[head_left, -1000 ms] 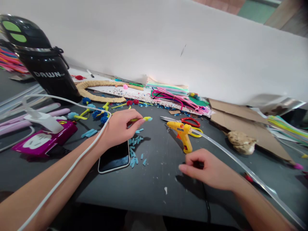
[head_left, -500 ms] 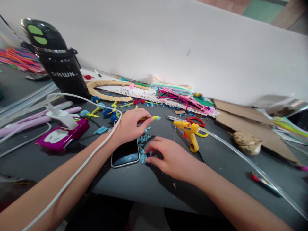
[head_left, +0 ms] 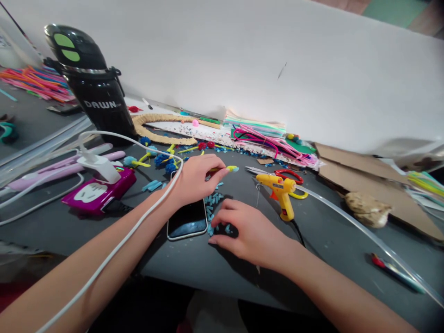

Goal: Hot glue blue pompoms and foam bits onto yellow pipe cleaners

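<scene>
My left hand [head_left: 204,175] pinches a yellow pipe-cleaner stem [head_left: 231,169] that has a pale blue tip. Below that wrist lies a phone [head_left: 187,222] with a dark screen, partly covered by the hand. Along the phone's right edge are several short light blue pipe-cleaner pieces [head_left: 212,200]. My right hand [head_left: 243,229] rests low over these pieces, its thumb and fingers curved and apart. A few blue bits show in the gap between them. Right of my hands are a yellow glue gun [head_left: 282,192] and red-handled scissors [head_left: 289,175].
At left stand a black bottle [head_left: 97,92] and a purple power adapter [head_left: 100,189]; a white cable [head_left: 138,217] crosses my left forearm. Pompom flowers [head_left: 163,161] and a tan ring [head_left: 145,132] lie farther back. Cardboard [head_left: 374,185] and a marker-like tool [head_left: 395,273] are at right.
The whole view has shifted, moving things rightward in the picture. My right hand has drawn slightly nearer, with blue pieces now visible between its fingers. My left hand keeps its pinch on the stem.
</scene>
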`<state>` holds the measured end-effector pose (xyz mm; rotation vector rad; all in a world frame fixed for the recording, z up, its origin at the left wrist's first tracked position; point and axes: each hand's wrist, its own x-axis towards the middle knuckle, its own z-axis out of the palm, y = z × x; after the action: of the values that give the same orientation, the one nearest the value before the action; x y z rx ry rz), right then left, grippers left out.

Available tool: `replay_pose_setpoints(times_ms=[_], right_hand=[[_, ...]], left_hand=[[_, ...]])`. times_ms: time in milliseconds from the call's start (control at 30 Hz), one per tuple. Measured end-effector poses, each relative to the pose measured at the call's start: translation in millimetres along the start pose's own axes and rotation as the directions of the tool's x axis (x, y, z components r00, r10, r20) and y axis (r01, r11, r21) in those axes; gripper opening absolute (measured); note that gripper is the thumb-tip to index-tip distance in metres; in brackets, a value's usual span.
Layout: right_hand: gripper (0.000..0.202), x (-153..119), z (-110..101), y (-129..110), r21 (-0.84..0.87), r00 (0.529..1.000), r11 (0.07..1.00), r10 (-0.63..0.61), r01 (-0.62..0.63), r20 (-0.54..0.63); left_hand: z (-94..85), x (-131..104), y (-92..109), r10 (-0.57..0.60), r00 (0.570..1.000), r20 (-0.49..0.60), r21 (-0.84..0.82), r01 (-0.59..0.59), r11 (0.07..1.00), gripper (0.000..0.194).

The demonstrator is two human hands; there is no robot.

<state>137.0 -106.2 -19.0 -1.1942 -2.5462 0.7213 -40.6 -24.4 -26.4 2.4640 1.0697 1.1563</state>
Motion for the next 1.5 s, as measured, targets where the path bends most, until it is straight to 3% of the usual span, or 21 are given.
replay_pose_setpoints(times_ms=[267,400,500,567,700,800,933,1200,1333,1500], right_hand=[[0.011,2.8,5.3,1.6,-0.038,0.999,0.998,-0.050,0.049,-0.012],[0.015,0.0,-2.7,5.4,0.073,0.997,0.996,-0.038,0.043,-0.074],[0.014,-1.7,-8.1,14.7,0.262,0.982,0.965,0.062,-0.013,-0.178],[0.013,-1.5,-9.0,23.0,0.461,0.956,0.885,0.186,-0.063,-0.226],[0.018,1.8,-7.0,37.5,0.818,0.869,0.575,0.411,-0.014,-0.274],[0.020,5.0,-5.6,42.5,0.916,0.806,0.386,0.506,0.107,-0.308],[0.018,7.9,-4.0,42.0,0.946,0.790,0.271,0.535,0.177,-0.301],[0.018,11.0,0.9,38.9,0.962,0.826,0.224,0.504,0.158,-0.253],[0.021,9.3,0.8,39.8,0.955,0.845,0.278,0.481,0.104,-0.232],[0.019,6.1,-0.7,42.1,0.938,0.912,0.338,0.358,0.072,-0.199]], left_hand=[[-0.3,0.0,-1.1,-0.001,1.000,0.025,0.010,0.001,1.000,0.020],[-0.4,-0.2,0.3,-0.035,0.999,0.026,-0.007,0.035,0.999,0.021],[-1.3,0.4,4.1,-0.124,0.991,0.046,-0.055,0.126,0.990,0.023],[-1.5,1.1,7.3,-0.192,0.977,0.088,-0.116,0.201,0.973,0.026],[0.4,2.0,12.7,-0.271,0.944,0.187,-0.244,0.312,0.918,0.034],[2.6,1.1,15.9,-0.281,0.921,0.271,-0.323,0.362,0.875,0.034],[4.3,-1.1,20.0,-0.280,0.899,0.336,-0.375,0.401,0.836,0.032],[5.9,-0.9,24.0,-0.219,0.930,0.297,-0.337,0.316,0.887,0.030],[2.9,0.3,25.9,-0.188,0.945,0.267,-0.334,0.274,0.902,0.029],[-2.2,-0.8,28.6,-0.147,0.950,0.276,-0.360,0.244,0.900,0.019]])
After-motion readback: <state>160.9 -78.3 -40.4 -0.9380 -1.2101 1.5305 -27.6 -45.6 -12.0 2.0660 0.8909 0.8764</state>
